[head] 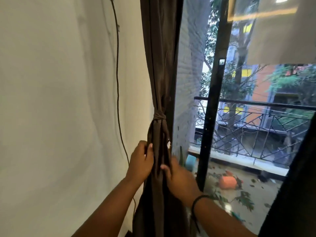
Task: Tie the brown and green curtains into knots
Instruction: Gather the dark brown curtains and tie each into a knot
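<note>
Left grip (141, 161): grasping brown curtain (160, 65)
Right grip (179, 178): grasping same curtain
Knot (159, 116): above both grips

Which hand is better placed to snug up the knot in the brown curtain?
Probably the left hand: its fingers already wrap the curtain just below the knot. The right hand sits lower, pinching folds, better for steadying the tail.

This is looking like a room in a home: a brown curtain (160, 65) is hanging beside a big window (256, 117) facing a balcony railing (256, 120).
</note>
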Action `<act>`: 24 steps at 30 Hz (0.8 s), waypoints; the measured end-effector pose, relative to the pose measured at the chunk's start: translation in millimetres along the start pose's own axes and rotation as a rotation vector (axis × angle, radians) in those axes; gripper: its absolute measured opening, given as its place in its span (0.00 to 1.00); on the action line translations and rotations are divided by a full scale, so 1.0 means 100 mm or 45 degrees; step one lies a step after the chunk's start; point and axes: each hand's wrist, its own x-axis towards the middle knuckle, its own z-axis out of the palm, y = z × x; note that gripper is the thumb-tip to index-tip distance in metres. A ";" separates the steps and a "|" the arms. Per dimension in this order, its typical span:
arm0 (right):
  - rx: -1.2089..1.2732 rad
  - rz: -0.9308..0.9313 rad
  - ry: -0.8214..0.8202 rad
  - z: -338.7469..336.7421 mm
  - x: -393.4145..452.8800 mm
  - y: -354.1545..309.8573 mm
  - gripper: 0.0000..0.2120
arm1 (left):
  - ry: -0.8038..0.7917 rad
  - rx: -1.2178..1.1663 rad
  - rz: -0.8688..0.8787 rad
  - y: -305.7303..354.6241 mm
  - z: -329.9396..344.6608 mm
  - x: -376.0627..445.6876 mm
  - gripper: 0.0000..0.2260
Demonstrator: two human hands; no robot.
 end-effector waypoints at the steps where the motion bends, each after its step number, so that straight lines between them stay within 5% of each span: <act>1: 0.002 0.030 -0.203 0.08 -0.14 0.03 0.19 | -0.039 -0.214 -0.152 -0.06 0.06 -0.13 0.08; 3: -0.011 0.090 -0.551 0.19 -0.36 0.08 0.25 | -0.083 -0.517 -0.418 -0.19 0.14 -0.38 0.08; 5: -0.062 0.106 -0.699 0.21 -0.49 0.10 0.24 | -0.119 -0.439 -0.435 -0.31 0.15 -0.59 0.10; 12: -0.362 0.359 -0.228 -0.26 -0.70 0.40 0.11 | 0.155 0.252 -0.132 -0.50 -0.40 -0.72 0.13; 19: -0.333 0.300 -0.348 -0.21 -1.10 0.31 0.16 | 0.108 0.416 -0.070 -0.21 -0.18 -0.94 0.22; 24: -0.518 0.282 -0.336 -0.58 -1.49 0.88 0.23 | 0.093 0.642 0.152 0.06 0.51 -1.35 0.32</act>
